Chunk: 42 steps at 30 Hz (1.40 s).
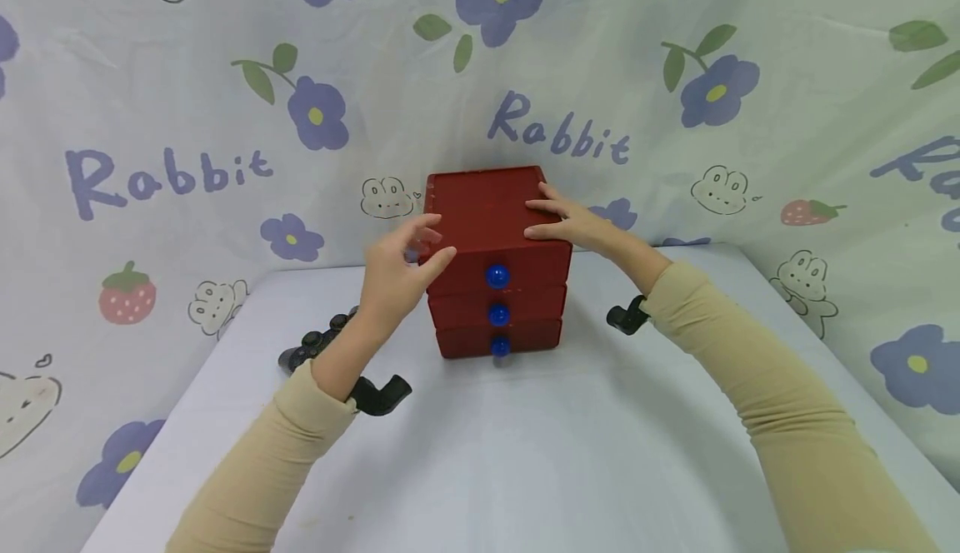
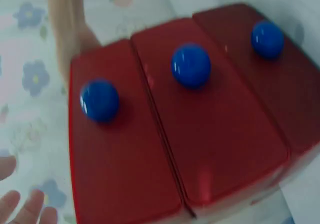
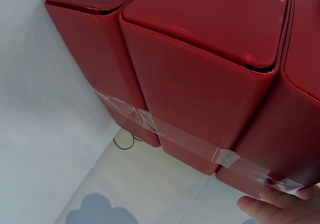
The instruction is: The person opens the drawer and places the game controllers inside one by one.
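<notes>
A red chest of three stacked drawers stands on the table with its front towards me. Each drawer front carries a round blue knob. My right hand rests on the right side of its top, fingers spread over the edge. In the right wrist view, clear tape runs along the chest's side near those fingers. By the upper left edge is my left hand, its fingers loosely bent and holding nothing. The left wrist view shows its fingertips apart from the drawer fronts.
A black object with rounded knobs lies on the white table left of the chest, partly hidden by my left forearm. Behind the table hangs a patterned cloth. Black camera mounts stick out from both wrists.
</notes>
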Motion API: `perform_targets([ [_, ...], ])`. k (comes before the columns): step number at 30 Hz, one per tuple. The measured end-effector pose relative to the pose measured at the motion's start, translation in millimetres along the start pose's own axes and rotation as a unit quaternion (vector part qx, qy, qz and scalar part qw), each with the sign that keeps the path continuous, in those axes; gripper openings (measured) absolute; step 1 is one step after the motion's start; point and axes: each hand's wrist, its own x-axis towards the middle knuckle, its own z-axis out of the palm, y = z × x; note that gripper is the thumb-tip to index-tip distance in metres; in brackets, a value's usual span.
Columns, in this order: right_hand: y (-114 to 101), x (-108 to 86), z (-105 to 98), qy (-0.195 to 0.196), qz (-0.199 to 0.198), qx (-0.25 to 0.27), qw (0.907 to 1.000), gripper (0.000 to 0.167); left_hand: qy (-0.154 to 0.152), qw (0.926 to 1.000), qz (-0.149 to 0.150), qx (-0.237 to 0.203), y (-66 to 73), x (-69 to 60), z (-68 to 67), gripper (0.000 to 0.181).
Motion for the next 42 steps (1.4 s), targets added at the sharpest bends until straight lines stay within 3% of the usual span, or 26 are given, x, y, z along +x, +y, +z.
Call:
perform_targets([
  [6,0,1.9,2,0.005,-0.003,0.0,1.0,0.068,-0.051,0.998,-0.014,0.034,7.0,-17.7,16.2,0.042],
  [12,0,1.7,2,0.013,0.004,-0.001,0.9999,0.069,-0.089,0.9942,-0.02,0.056,4.4,-25.9,32.8,0.043],
  [25,-10,-4.4,3,0.011,0.008,0.014,0.9998,0.068,-0.102,0.9904,-0.058,0.073,3.2,-24.3,50.0,0.045],
  [29,-1,1.2,4,0.016,0.008,0.01,0.9998,0.068,-0.109,0.989,-0.064,0.077,0.0,-23.4,54.9,0.042],
  [42,-2,0.4,4,0.017,0.009,0.017,0.9997,0.067,-0.111,0.9908,-0.071,0.032,-7.6,-16.2,63.0,0.037],
])
